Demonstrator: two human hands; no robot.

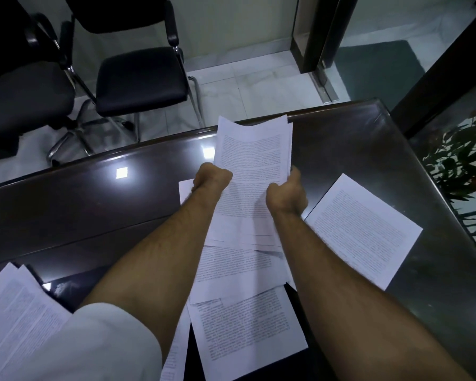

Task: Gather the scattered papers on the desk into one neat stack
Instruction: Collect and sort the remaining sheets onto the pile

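Note:
Both my hands hold a bundle of printed papers [252,158] above the middle of the dark desk [94,204]. My left hand [212,178] grips its left edge and my right hand [286,192] grips its right edge; the sheets fan out slightly at the top. Under my forearms lie loose printed sheets [242,270], overlapping, with another sheet [248,328] nearer me. A single sheet [363,229] lies at an angle to the right. A few more papers [14,312] sit at the near left, partly under my white sleeve.
The desk's far edge [149,141] runs across the view, with two black chairs [138,78] on the tiled floor beyond. A glass door frame [313,37] stands at the back right. A leafy plant [462,160] is beside the desk's right edge.

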